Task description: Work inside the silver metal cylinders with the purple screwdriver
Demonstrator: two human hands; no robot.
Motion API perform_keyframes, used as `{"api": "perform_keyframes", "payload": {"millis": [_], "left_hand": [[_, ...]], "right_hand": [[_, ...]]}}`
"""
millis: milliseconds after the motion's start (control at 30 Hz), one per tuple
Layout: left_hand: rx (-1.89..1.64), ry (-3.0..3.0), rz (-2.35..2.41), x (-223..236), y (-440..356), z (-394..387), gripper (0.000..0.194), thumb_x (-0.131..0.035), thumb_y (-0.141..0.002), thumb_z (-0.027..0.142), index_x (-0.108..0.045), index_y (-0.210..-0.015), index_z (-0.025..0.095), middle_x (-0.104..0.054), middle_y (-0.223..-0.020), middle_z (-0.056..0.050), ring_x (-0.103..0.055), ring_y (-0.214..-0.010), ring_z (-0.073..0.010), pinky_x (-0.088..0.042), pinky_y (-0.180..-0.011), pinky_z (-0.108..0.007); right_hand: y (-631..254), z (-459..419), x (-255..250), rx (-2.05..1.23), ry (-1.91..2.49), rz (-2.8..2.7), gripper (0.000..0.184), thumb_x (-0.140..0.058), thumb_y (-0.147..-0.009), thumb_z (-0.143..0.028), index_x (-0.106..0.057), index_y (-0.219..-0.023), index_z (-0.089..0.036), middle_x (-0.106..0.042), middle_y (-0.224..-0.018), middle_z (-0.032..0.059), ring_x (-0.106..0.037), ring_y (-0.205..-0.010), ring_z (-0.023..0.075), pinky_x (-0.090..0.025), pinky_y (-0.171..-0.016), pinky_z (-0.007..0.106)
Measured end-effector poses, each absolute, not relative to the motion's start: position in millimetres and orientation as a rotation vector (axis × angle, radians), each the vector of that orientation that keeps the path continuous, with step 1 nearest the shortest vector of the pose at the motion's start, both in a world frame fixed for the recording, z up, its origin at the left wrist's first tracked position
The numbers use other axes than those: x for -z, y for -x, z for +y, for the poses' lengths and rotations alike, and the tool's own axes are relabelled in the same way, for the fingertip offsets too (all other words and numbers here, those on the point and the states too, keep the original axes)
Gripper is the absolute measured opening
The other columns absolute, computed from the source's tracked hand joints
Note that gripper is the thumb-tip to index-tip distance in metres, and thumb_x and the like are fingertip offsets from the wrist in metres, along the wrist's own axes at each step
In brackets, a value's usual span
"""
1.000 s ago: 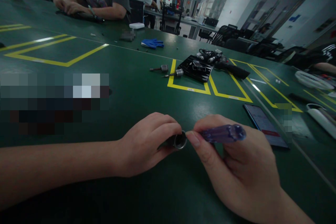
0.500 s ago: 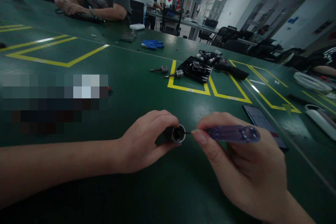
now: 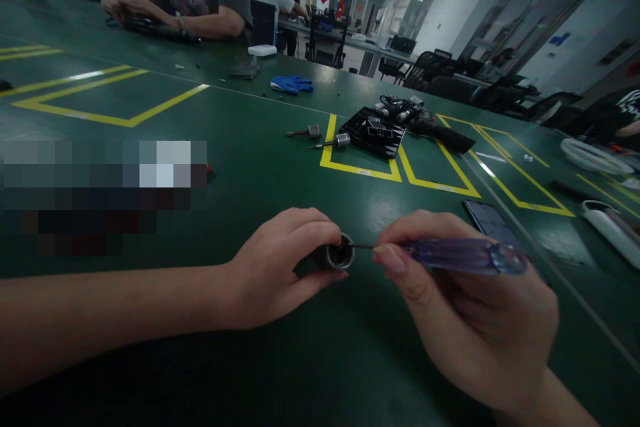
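Between thumb and fingers, my left hand point(image 3: 285, 267) grips a small dark metal cylinder point(image 3: 341, 260) whose round open end faces right. My right hand point(image 3: 465, 320) holds a screwdriver point(image 3: 455, 256) with a clear purple handle, its thin shaft level and pointing left. The shaft's end reaches the mouth of the cylinder; the exact tip is hard to make out in the dark opening. Beyond my hands, two metal pieces with thin shafts point(image 3: 334, 141) lie beside a shiny black packet point(image 3: 375, 133).
A phone point(image 3: 490, 219) lies close behind my right hand. Further back are a bundle of black cables point(image 3: 400, 108) and a blue glove point(image 3: 292, 84). Yellow tape point(image 3: 360, 172) marks the green table. A person point(image 3: 195, 0) sits across it. A blurred-out patch covers the left.
My right hand has drawn the screwdriver a little to the right, so more of its shaft shows outside the cylinder. My left hand has stayed nearly still.
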State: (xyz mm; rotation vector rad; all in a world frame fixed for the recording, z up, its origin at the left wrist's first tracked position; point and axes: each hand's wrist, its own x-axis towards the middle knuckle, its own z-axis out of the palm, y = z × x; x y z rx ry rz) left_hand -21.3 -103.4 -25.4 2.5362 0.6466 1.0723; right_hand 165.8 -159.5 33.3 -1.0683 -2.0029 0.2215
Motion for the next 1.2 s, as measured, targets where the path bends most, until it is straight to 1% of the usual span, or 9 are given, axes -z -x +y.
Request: {"api": "perform_keyframes", "payload": {"millis": [200,367,467,567,767,1033,1200], "left_hand": [[-1.09,-2.517,0.638,27.2,21.5,-104.3,0.024,-0.061,-0.081,0.018,-0.048,-0.1,0.018,-0.059,-0.093,-0.005,-0.057,-0.083,-0.0173,-0.049,-0.072,-0.032],[-1.075,-2.509,0.617,23.5,20.7,-103.7,0.024,-0.062,-0.081,0.02,-0.049,-0.1,0.017,-0.059,-0.093,-0.005,-0.057,-0.082,-0.0167,-0.049,-0.071,-0.03],[-1.04,-2.535,0.589,18.3,20.4,-103.2,0.02,-0.061,-0.082,0.021,-0.051,-0.099,0.017,-0.058,-0.092,-0.005,-0.057,-0.079,-0.0162,-0.049,-0.067,-0.028],[-1.01,-2.546,0.575,14.7,21.3,-103.3,0.016,-0.06,-0.082,0.02,-0.054,-0.096,0.017,-0.058,-0.09,-0.005,-0.056,-0.079,-0.0162,-0.048,-0.068,-0.028],[-0.981,-2.55,0.528,13.9,23.5,-104.4,0.016,-0.06,-0.082,0.021,-0.056,-0.096,0.017,-0.06,-0.089,-0.007,-0.056,-0.079,-0.0168,-0.049,-0.068,-0.028],[-0.967,-2.565,0.532,15.2,24.4,-104.3,0.017,-0.061,-0.08,0.02,-0.056,-0.096,0.016,-0.06,-0.09,-0.007,-0.057,-0.079,-0.017,-0.048,-0.067,-0.028],[-0.964,-2.567,0.527,14.8,23.5,-103.3,0.016,-0.059,-0.081,0.021,-0.057,-0.096,0.017,-0.061,-0.087,-0.006,-0.057,-0.077,-0.0164,-0.048,-0.066,-0.028]], "right_hand": [[-164.9,-157.9,-33.8,-0.197,1.084,-2.018,0.004,-0.058,-0.083,-0.013,-0.057,-0.081,-0.017,-0.061,-0.072,-0.0067,-0.055,-0.062,0.0032,-0.045,-0.061,0.012],[-164.6,-156.7,-39.3,-0.178,1.098,-1.997,0.007,-0.058,-0.083,-0.014,-0.057,-0.076,-0.016,-0.058,-0.066,-0.0075,-0.051,-0.053,0.0025,-0.041,-0.053,0.013],[-164.3,-154.0,-45.7,-0.197,1.134,-2.014,0.01,-0.057,-0.084,-0.016,-0.056,-0.073,-0.017,-0.055,-0.061,-0.0072,-0.05,-0.05,0.0033,-0.039,-0.049,0.016],[-163.6,-150.9,-50.3,-0.233,1.164,-2.013,0.011,-0.058,-0.084,-0.018,-0.057,-0.073,-0.017,-0.051,-0.056,-0.0076,-0.05,-0.047,0.0035,-0.037,-0.047,0.017],[-161.7,-149.8,-47.1,-0.275,1.162,-1.953,0.012,-0.059,-0.083,-0.019,-0.056,-0.072,-0.018,-0.051,-0.054,-0.0086,-0.05,-0.046,0.003,-0.038,-0.044,0.015],[-165.1,-153.2,-46.4,-0.305,1.127,-1.868,0.013,-0.058,-0.084,-0.017,-0.055,-0.071,-0.019,-0.057,-0.06,-0.0072,-0.056,-0.047,0.0043,-0.044,-0.045,0.016],[-165.8,-154.3,-45.6,-0.303,1.123,-1.902,0.01,-0.058,-0.083,-0.016,-0.056,-0.074,-0.02,-0.056,-0.059,-0.0069,-0.054,-0.044,0.0049,-0.043,-0.041,0.016]]}}
